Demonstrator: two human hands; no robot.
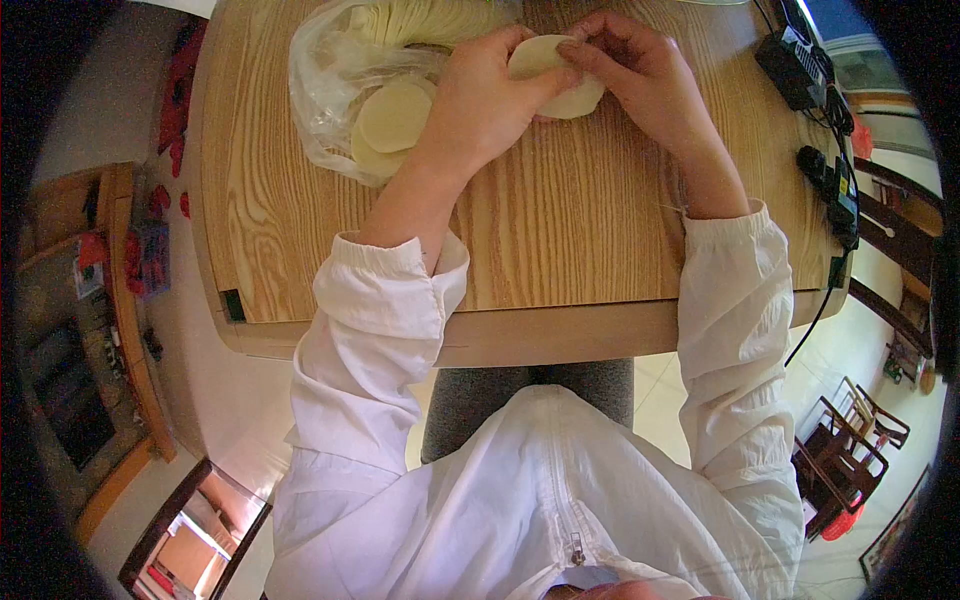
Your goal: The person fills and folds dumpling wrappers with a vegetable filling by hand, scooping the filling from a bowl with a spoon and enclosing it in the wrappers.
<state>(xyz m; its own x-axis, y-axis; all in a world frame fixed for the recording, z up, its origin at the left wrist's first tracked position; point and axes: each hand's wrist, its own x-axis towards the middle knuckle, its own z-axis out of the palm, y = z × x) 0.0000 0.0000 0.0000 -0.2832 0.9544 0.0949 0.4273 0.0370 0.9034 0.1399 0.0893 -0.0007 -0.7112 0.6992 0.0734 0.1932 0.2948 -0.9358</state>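
"How does the grip look?"

"Pinching, on both sides. The left hand [483, 95] has its thumb laid across the face of a thin dough round [580, 101], with its fingers mostly hidden behind. The right hand [648, 72] pinches the far right edge, thumb and fingertips together."

"So where does the round lie from the grip?"

"Between the two hands, touching both: to the right of the left palm, and to the left of the right one. It's tilted, I'd say, above the table [570, 220], though I can't tell how high."

"Any long axis?"

"None that's clear. It's nearly circular, and the thumbs cover part of it."

"And which hand is nearer the other rounds?"

"The left, easily. The plastic bag [325, 75] is just beside it, on its left, partly hidden by the hand. Some flat rounds [393, 118] overlap there beside the left wrist, and a row of rounds [405, 22] leans together at the far side."

"What's beyond the right hand?"

"A black adapter [790, 72] near the table's right edge, well apart from the dough."
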